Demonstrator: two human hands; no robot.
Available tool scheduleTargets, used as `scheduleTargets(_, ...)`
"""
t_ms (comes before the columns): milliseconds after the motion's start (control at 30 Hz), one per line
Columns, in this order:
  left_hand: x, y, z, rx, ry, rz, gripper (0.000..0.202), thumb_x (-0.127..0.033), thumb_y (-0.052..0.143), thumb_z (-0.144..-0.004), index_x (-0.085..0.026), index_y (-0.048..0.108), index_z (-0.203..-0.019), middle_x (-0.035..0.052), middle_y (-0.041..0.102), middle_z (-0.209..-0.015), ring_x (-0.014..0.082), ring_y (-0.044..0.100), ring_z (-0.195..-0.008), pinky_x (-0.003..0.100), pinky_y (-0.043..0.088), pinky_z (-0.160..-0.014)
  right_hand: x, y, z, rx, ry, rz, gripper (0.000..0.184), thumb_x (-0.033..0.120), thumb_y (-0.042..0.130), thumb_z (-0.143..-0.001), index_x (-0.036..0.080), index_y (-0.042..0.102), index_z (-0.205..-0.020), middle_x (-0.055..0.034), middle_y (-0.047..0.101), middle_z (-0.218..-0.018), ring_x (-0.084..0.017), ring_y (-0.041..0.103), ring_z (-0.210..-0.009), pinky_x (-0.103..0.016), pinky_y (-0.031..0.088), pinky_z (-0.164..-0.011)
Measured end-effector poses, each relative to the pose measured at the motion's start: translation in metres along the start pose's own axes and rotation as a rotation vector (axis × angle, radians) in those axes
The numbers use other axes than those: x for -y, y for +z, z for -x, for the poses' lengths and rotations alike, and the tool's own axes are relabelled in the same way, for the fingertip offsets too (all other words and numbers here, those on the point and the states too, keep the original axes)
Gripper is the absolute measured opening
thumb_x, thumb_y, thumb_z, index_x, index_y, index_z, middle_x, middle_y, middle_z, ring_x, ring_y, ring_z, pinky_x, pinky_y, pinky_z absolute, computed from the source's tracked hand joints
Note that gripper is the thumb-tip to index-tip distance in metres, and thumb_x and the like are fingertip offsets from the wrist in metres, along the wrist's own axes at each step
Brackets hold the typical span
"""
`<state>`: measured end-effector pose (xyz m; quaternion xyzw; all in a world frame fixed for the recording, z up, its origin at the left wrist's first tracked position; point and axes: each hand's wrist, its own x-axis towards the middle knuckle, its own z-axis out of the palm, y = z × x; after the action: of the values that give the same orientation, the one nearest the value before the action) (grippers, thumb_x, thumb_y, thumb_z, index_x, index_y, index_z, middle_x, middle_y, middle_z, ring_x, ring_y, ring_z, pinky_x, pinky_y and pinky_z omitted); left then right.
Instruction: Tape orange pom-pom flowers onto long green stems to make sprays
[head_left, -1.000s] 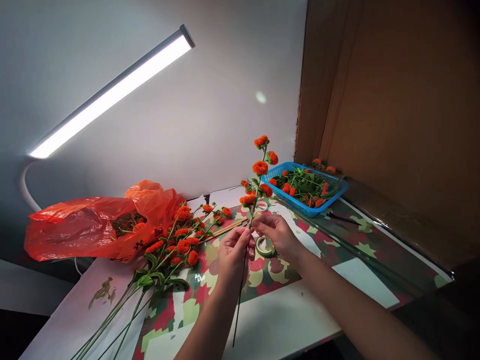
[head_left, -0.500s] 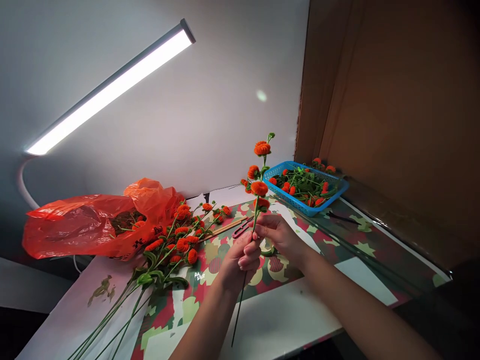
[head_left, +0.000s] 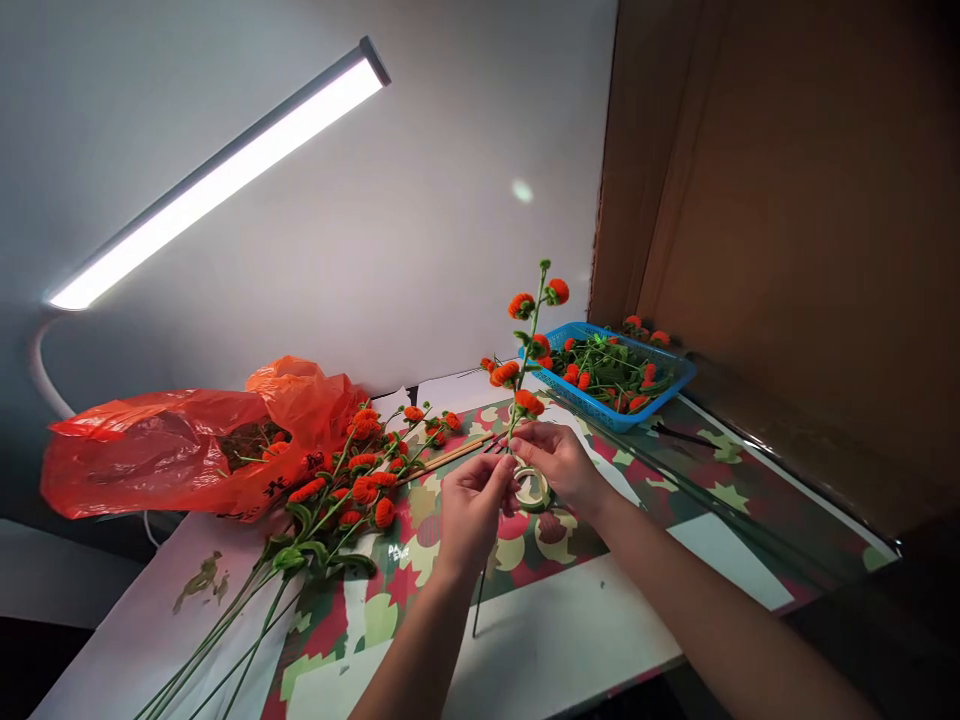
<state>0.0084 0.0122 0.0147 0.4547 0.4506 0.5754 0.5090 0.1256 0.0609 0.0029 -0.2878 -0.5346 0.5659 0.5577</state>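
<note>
Both hands pinch an upright artificial flower stem (head_left: 534, 322) with orange blooms, green leaves and a small green bud at its top. My left hand (head_left: 474, 497) closes on it from the left, below the lowest bloom. My right hand (head_left: 559, 462) grips it from the right, slightly higher. Below the hands the thin dark stem wire (head_left: 480, 600) slants down. A roll of pale green tape (head_left: 534, 490) sits just under my right hand; whether it lies on the table or touches the fingers I cannot tell.
On the left, finished-looking orange flower stems (head_left: 364, 490) lie beside an orange plastic bag (head_left: 165, 450). A blue basket (head_left: 622, 418) of flower pieces stands back right. Wooden sticks (head_left: 450, 458) lie behind my hands. A lit lamp (head_left: 225, 175) hangs above left; a cardboard wall (head_left: 787, 200) rises right.
The flower stem has turned, so its blooms face other ways. My left hand has shifted its hold, fingers now pinching near the right hand. The tape roll shows more fully.
</note>
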Motion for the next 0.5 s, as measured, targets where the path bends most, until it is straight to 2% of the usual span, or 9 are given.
scheduleTargets(133,0.001,-0.005,-0.0067,0.198,-0.327,0.503,0.031,-0.034,0.077,-0.059,-0.013,0.055,-0.062,-0.0091,0.04,-0.044,-0.0026,0.022,-0.031,0.009,0.017,-0.03,-0.002,0.001,0.0018,0.148,0.143,-0.233,0.02,0.036,0.073,-0.067,0.018,0.069,-0.074,0.001,0.061,-0.064,-0.01,0.05,-0.06,-0.026,0.04,-0.062)
scheduleTargets(233,0.0053,-0.0062,-0.0084,0.259,-0.419,0.552,0.031,-0.034,0.077,-0.058,-0.012,0.055,-0.063,-0.0101,0.037,-0.045,-0.0029,0.019,-0.031,0.009,0.015,-0.029,-0.002,-0.0008,0.0011,0.202,0.215,-0.288,0.021,0.036,0.074,-0.064,0.016,0.068,-0.069,0.0004,0.061,-0.062,-0.01,0.052,-0.061,-0.025,0.04,-0.062)
scheduleTargets(300,0.008,-0.0054,-0.008,0.207,-0.344,0.397,0.031,-0.037,0.075,-0.061,-0.012,0.057,-0.064,-0.0079,0.042,-0.046,-0.0009,0.027,-0.032,0.011,0.021,-0.031,-0.0009,-0.0021,-0.0004,0.151,0.217,-0.24,0.022,0.036,0.075,-0.063,0.016,0.067,-0.067,0.001,0.059,-0.06,-0.011,0.051,-0.059,-0.025,0.039,-0.06)
scheduleTargets(433,0.0094,-0.0023,-0.0065,-0.017,0.013,-0.034,0.024,-0.035,0.071,-0.069,-0.012,0.064,-0.068,-0.0011,0.057,-0.053,0.0052,0.046,-0.041,0.017,0.036,-0.041,-0.0001,-0.0016,-0.0035,-0.017,0.163,-0.102,0.023,0.036,0.075,-0.059,0.016,0.064,-0.062,0.0021,0.058,-0.059,-0.01,0.048,-0.056,-0.025,0.038,-0.057)
scheduleTargets(500,0.0084,-0.0011,-0.0069,-0.031,0.05,-0.025,0.023,-0.033,0.071,-0.069,-0.012,0.064,-0.066,-0.0003,0.059,-0.054,0.005,0.046,-0.041,0.016,0.035,-0.041,-0.0007,-0.0001,-0.0037,-0.081,0.133,-0.079,0.024,0.036,0.076,-0.057,0.016,0.064,-0.062,0.0017,0.058,-0.06,-0.01,0.049,-0.058,-0.025,0.039,-0.058)
